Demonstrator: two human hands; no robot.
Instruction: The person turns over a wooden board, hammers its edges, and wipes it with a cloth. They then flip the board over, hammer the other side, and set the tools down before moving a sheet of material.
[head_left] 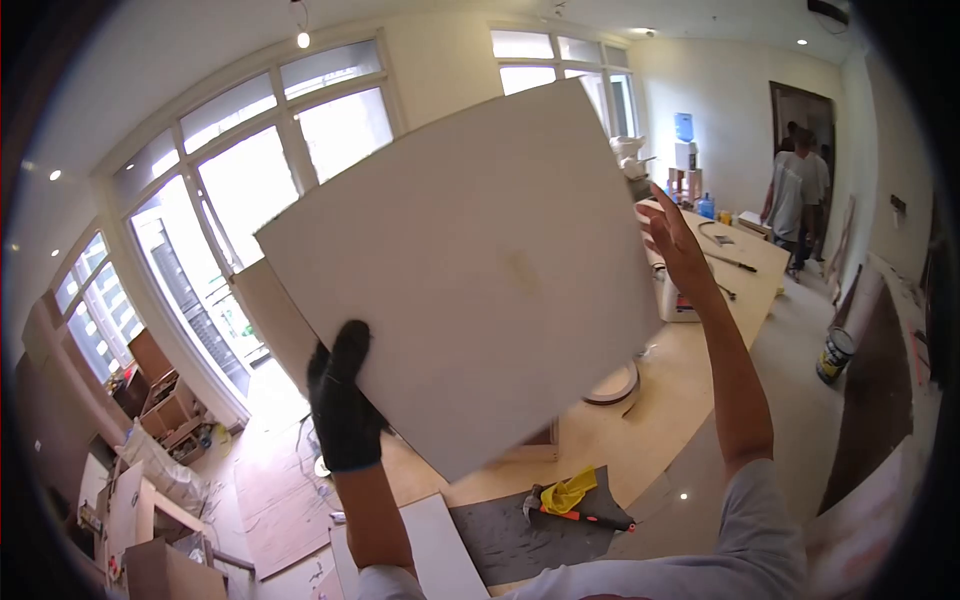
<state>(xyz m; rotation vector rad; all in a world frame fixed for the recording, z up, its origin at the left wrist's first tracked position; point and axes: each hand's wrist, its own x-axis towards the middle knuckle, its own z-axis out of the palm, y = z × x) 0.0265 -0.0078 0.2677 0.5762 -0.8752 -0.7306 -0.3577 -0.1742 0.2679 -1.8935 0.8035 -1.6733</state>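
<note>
**A:** While the white panel is up in the air like that, what's actually holding it? Looks half lifted to me.

**B:** Left hand, in a black glove, has its fingers clamped on the lower edge. Right hand is bare, fingers spread open along the far edge, more steadying than gripping. So the board is fully off the surface, tilted, held at head height in front of the window. I'd say it's picked up but not set anywhere yet.

**A:** Count check?

**B:** One panel held, one glove worn. Down on the surface: one dark grey sheet, one hammer with a red handle, one yellow glove, one tape roll. One paint can on the floor. At least two people by the doorway, hard to tell exactly.
</note>
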